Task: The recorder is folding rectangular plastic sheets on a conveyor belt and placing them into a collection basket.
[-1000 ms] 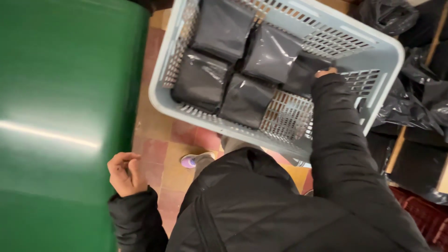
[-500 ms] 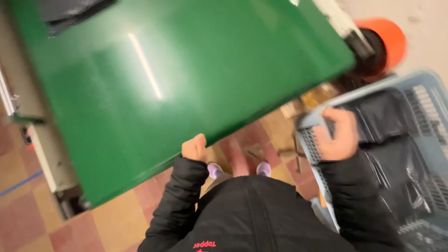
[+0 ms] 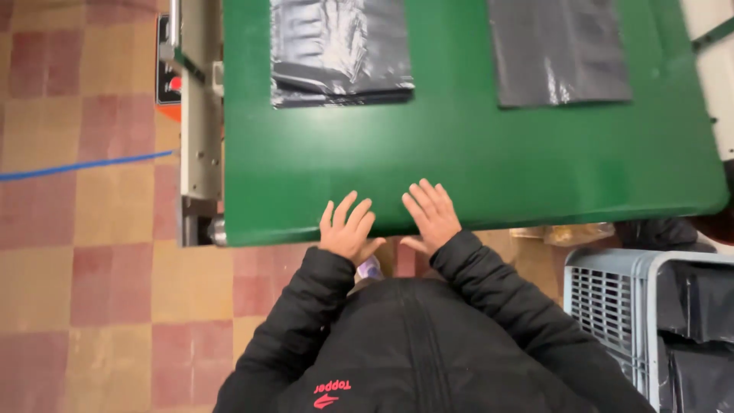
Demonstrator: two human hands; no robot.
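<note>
My left hand [image 3: 348, 229] and my right hand [image 3: 432, 216] both rest flat on the near edge of a green conveyor belt [image 3: 459, 160], fingers spread, holding nothing. Two black plastic packages lie on the belt farther away: a glossy wrinkled one [image 3: 336, 50] ahead of my left hand and a flatter one [image 3: 558, 50] to the right. My black jacket sleeves fill the bottom of the view.
A grey plastic basket [image 3: 604, 298] with several black packages [image 3: 699, 306] stands at the lower right. The conveyor's metal frame [image 3: 200, 130] with a control box [image 3: 168, 73] runs along the belt's left side. Tiled floor with a blue line [image 3: 76, 164] lies to the left.
My right hand has left the basket and my view has swung from it to the belt. Both hands now lie flat on the belt's near edge.
</note>
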